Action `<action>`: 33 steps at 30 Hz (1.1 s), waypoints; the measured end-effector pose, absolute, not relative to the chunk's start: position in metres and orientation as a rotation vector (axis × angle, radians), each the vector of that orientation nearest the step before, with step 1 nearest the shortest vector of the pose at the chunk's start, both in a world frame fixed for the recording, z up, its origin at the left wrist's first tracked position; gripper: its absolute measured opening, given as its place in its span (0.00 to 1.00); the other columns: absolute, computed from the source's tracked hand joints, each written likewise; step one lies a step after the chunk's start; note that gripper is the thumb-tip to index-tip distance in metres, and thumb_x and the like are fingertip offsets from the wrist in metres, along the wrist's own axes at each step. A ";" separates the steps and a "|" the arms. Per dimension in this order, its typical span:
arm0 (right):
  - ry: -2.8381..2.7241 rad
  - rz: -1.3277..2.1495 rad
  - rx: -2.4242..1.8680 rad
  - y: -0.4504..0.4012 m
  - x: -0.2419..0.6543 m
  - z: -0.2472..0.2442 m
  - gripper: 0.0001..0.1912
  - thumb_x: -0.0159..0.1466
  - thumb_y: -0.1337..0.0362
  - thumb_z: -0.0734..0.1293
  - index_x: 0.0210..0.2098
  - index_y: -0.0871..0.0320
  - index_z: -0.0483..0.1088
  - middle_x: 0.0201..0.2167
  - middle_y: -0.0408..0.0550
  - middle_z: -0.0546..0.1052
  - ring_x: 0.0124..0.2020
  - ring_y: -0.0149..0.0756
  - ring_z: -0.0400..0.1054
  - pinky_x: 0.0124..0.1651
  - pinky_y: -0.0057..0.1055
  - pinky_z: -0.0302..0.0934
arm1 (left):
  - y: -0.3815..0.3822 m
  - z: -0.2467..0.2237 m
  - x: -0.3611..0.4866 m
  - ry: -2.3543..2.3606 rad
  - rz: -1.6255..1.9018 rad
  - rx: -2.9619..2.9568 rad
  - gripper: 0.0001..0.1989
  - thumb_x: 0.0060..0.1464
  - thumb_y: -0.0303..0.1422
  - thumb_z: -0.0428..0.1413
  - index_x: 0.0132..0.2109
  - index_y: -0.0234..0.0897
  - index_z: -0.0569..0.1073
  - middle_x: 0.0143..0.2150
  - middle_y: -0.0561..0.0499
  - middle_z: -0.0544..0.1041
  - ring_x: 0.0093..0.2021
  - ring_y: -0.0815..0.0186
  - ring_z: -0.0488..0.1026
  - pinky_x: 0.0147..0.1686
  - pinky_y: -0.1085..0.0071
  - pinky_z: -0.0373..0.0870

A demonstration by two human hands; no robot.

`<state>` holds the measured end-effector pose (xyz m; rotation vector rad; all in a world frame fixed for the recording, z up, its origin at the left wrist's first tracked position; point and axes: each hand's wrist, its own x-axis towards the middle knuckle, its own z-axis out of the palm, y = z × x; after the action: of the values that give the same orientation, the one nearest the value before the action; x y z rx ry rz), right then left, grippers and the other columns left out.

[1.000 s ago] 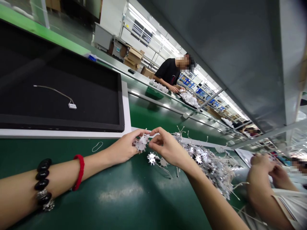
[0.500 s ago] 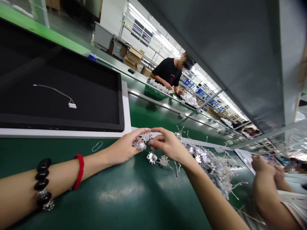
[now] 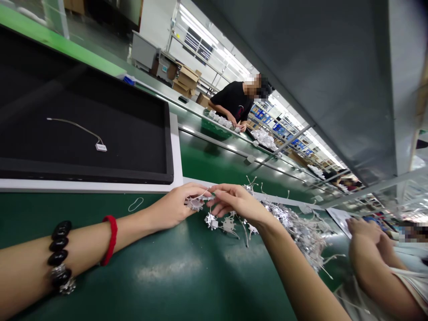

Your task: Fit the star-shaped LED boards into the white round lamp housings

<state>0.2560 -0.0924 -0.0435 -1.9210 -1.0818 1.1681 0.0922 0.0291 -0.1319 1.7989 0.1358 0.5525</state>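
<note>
My left hand (image 3: 170, 208) is closed around a silver, star-shaped metal piece (image 3: 194, 204) with short prongs. A second such piece, seen nearly edge-on with a thin pale wire, lies between the fingertips of both hands. My right hand (image 3: 239, 203) pinches at its right side with thumb and forefinger, the other fingers curled loosely below. Just under my right hand, loose pieces of the same kind (image 3: 211, 221) rest on the green table (image 3: 174, 276). To the right spreads a heap of metal pieces with white wires (image 3: 297, 232).
A black tray (image 3: 133, 171) at the left holds a small white block with a wire (image 3: 100, 147). A rubber band (image 3: 135, 204) lies before it. Another person's arms (image 3: 368, 249) reach in at the right. A co-worker (image 3: 234, 100) handles white parts across the line.
The upper metal piece has turned from face-on to nearly edge-on between my hands. My right hand has shifted slightly, its fingers loosening. Across the line, the co-worker's hands have come together.
</note>
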 end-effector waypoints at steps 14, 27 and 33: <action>-1.381 0.512 -2.124 -0.092 0.246 -0.040 0.09 0.65 0.59 0.68 0.32 0.58 0.75 0.31 0.47 0.77 0.34 0.36 0.68 0.35 0.31 0.59 | 0.027 -0.135 0.093 0.152 0.509 1.848 0.18 0.54 0.27 0.54 0.50 0.39 0.78 0.56 0.44 0.77 0.58 0.55 0.74 0.59 0.59 0.69; -1.551 0.540 -2.066 -0.093 0.241 -0.034 0.18 0.66 0.59 0.66 0.51 0.61 0.79 0.30 0.46 0.79 0.27 0.34 0.66 0.32 0.32 0.59 | 0.025 -0.131 0.091 0.185 0.474 1.870 0.14 0.51 0.26 0.53 0.43 0.40 0.78 0.48 0.48 0.80 0.49 0.56 0.76 0.50 0.62 0.70; -1.544 0.446 -2.099 -0.094 0.239 -0.021 0.12 0.66 0.59 0.66 0.35 0.58 0.80 0.26 0.45 0.78 0.26 0.33 0.65 0.31 0.32 0.57 | 0.025 -0.133 0.091 0.205 0.452 1.840 0.19 0.49 0.25 0.53 0.49 0.39 0.77 0.52 0.45 0.79 0.53 0.53 0.75 0.55 0.57 0.70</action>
<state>0.2389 -0.0940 -0.0214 -2.0988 -1.5443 0.4455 0.0913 0.0247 -0.1335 1.8403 0.2052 0.4516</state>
